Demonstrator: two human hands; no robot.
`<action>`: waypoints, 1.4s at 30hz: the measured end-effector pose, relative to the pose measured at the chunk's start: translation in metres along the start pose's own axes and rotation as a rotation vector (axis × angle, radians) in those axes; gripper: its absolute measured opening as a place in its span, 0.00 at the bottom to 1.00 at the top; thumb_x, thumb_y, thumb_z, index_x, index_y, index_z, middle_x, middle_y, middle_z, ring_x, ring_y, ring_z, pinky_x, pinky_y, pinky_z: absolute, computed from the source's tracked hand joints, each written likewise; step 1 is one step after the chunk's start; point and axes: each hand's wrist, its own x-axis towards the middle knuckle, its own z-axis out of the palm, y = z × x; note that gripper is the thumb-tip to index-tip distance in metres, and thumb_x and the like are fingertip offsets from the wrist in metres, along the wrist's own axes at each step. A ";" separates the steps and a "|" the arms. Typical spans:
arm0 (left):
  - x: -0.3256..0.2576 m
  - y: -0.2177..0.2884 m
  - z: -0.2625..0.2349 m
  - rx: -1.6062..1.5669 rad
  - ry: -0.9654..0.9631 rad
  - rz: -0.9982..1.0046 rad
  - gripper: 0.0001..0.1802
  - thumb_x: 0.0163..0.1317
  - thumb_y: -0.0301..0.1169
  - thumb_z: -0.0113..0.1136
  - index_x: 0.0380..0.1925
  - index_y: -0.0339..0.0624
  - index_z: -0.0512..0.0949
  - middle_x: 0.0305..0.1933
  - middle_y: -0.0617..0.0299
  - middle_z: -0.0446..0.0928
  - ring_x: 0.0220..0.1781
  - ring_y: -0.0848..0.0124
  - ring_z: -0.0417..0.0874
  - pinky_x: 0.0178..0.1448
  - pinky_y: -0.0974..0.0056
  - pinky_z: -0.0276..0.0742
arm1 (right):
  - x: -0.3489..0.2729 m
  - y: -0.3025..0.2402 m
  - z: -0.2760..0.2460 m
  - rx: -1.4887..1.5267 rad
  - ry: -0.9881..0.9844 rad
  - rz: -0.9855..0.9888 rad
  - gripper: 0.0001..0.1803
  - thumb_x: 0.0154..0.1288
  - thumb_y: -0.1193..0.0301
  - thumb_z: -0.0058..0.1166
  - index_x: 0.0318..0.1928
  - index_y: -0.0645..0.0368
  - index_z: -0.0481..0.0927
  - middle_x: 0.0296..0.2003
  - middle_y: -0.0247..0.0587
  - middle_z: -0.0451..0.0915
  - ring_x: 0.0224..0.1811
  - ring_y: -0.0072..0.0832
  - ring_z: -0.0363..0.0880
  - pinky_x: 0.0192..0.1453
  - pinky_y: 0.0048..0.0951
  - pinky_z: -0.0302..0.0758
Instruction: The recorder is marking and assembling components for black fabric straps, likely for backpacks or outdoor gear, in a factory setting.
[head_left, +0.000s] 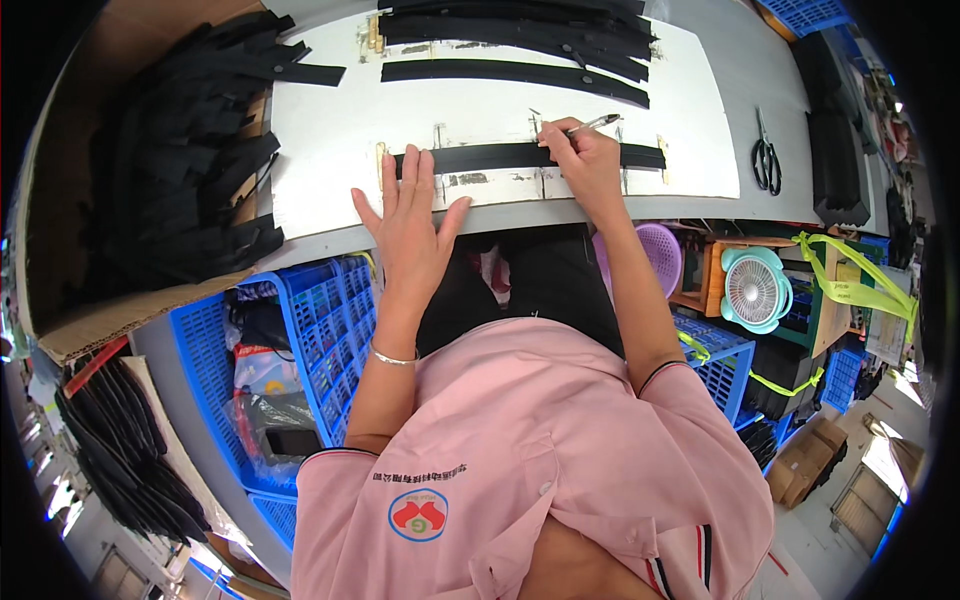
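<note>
Pink shirt cloth (530,450), soft and creased with a dark-piped sleeve hem, fills the near part of the view. From it two bare forearms reach far toward a white board (330,140), flat and scuffed, with small brass-coloured tabs along it. The left hand (410,215) lies flat, fingers spread and loose, fingertips pressing the left end of a long, narrow black strip (500,157) that runs left to right across the board's near edge. A thin silver bangle (392,357) rings that wrist. The right hand (585,160) is curled tight around a slim silvery pen (597,123), its tip just above the strip's right half. More black strips (520,70) lie farther back. Left of the board, a brown cardboard box (90,320) holds a heap of black pieces. Scissors (766,155) rest on the grey table to the right. Blue plastic lattice crates (320,320) stand beneath.
</note>
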 end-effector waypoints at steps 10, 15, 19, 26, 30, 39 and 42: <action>0.002 0.005 0.001 -0.016 0.024 -0.024 0.40 0.71 0.48 0.64 0.77 0.45 0.64 0.83 0.56 0.61 0.87 0.55 0.50 0.82 0.31 0.24 | 0.005 0.014 0.005 -0.169 0.055 -0.129 0.14 0.71 0.60 0.62 0.36 0.59 0.90 0.18 0.40 0.80 0.19 0.28 0.79 0.28 0.29 0.73; 0.018 0.044 0.011 -0.101 0.131 0.097 0.34 0.70 0.45 0.64 0.72 0.42 0.71 0.77 0.51 0.68 0.82 0.52 0.61 0.82 0.33 0.34 | 0.005 0.015 0.006 -0.204 0.067 -0.158 0.14 0.71 0.60 0.62 0.36 0.58 0.90 0.18 0.41 0.80 0.19 0.30 0.80 0.27 0.30 0.73; 0.036 0.062 0.034 -0.356 0.206 0.191 0.17 0.64 0.33 0.69 0.52 0.42 0.85 0.58 0.57 0.81 0.62 0.57 0.77 0.73 0.48 0.59 | 0.004 0.017 0.008 -0.178 0.082 -0.155 0.14 0.70 0.60 0.63 0.36 0.58 0.90 0.18 0.41 0.80 0.19 0.31 0.79 0.26 0.31 0.72; 0.047 0.063 0.044 -0.357 0.283 0.145 0.07 0.58 0.28 0.72 0.38 0.45 0.90 0.44 0.67 0.84 0.51 0.65 0.81 0.61 0.58 0.66 | -0.002 0.013 0.000 -0.025 0.023 -0.153 0.14 0.70 0.63 0.63 0.34 0.60 0.89 0.20 0.40 0.82 0.19 0.30 0.80 0.27 0.29 0.72; 0.048 0.064 0.044 -0.351 0.281 0.145 0.07 0.58 0.28 0.73 0.37 0.45 0.90 0.44 0.67 0.84 0.51 0.65 0.81 0.61 0.58 0.66 | -0.002 0.011 -0.006 -0.101 -0.058 -0.182 0.13 0.69 0.65 0.64 0.34 0.62 0.89 0.24 0.40 0.86 0.22 0.25 0.81 0.29 0.27 0.74; 0.048 0.067 0.044 -0.319 0.266 0.159 0.07 0.58 0.29 0.73 0.37 0.45 0.90 0.44 0.67 0.85 0.50 0.66 0.81 0.62 0.58 0.66 | -0.006 0.004 -0.012 -0.145 -0.031 -0.259 0.12 0.65 0.64 0.63 0.30 0.59 0.89 0.22 0.43 0.83 0.22 0.31 0.83 0.28 0.29 0.75; 0.047 0.065 0.043 -0.327 0.247 0.150 0.07 0.59 0.27 0.72 0.37 0.44 0.89 0.45 0.65 0.83 0.51 0.63 0.80 0.64 0.56 0.65 | -0.014 0.005 -0.027 0.258 0.010 -0.075 0.11 0.68 0.70 0.62 0.33 0.66 0.88 0.25 0.38 0.86 0.25 0.18 0.81 0.31 0.23 0.74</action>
